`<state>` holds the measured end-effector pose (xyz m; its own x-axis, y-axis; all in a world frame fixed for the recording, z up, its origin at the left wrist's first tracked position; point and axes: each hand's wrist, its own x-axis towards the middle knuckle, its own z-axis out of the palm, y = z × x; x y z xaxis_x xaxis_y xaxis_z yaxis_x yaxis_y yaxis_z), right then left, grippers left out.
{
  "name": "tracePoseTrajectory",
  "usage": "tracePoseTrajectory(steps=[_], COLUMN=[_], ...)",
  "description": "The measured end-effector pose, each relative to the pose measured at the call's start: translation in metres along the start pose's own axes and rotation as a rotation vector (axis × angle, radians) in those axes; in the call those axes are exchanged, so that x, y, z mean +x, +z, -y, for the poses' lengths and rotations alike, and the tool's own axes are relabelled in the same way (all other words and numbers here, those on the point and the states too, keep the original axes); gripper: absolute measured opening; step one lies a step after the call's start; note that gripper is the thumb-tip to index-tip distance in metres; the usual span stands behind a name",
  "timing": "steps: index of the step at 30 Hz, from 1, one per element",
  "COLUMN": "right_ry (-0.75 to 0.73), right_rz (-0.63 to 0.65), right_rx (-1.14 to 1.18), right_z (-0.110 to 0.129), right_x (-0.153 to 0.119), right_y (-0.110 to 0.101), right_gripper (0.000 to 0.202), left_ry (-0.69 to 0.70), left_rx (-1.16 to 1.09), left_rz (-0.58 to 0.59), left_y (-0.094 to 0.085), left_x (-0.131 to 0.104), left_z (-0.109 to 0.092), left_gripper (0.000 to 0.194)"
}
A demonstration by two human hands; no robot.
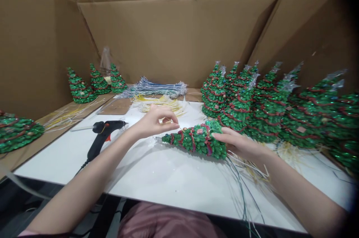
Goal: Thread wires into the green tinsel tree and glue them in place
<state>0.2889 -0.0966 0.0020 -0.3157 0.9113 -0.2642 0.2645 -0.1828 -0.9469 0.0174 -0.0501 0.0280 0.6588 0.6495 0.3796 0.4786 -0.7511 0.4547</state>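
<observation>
A small green decorated tree point(196, 141) lies on its side above the white tabletop, its tip toward the left and its base at the right. My right hand point(238, 142) grips the tree near its base, with thin green and white wires trailing from the base below it. Over the tree's upper part, my left hand point(159, 121) has its thumb and fingers pinched together. A fine light strand shows at those fingertips, close to the tree's side. Red garland and small ornaments cover the branches.
A black glue gun point(102, 137) lies at the left. Bundled blue-white wires point(159, 87) and yellow wires point(157, 103) lie at the back. Several upright trees point(241, 107) crowd the right; more trees point(80, 86) stand back left. Cardboard walls point(168, 36) enclose the table point(157, 178).
</observation>
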Motion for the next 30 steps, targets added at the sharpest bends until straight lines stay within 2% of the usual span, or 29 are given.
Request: tracePoseTrajectory(steps=[4,15,22,30], right_ry=[0.061,-0.001,-0.036,-0.042], right_rz=[-0.031,-0.030,0.075,0.066], right_rx=[0.151,0.274,0.173,0.181], right_z=[0.0011,0.0039,0.0027,0.0046], right_x=[0.0017,0.0038,0.0066,0.0056], right_y=[0.0021,0.0059,0.0021,0.0039], right_gripper=[0.048,0.044,0.051,0.051], left_ry=[-0.007,0.022,0.043,0.042], left_rx=[0.014,-0.028,-0.045,-0.066], left_rz=[0.020,0.040,0.035,0.033], left_y=[-0.0001,0.0007,0.0006,0.0006], left_x=[-0.0004,0.0000,0.0009,0.0007], left_z=[0.0016,0.0047,0.0055,0.0050], left_gripper=[0.020,0.020,0.019,0.019])
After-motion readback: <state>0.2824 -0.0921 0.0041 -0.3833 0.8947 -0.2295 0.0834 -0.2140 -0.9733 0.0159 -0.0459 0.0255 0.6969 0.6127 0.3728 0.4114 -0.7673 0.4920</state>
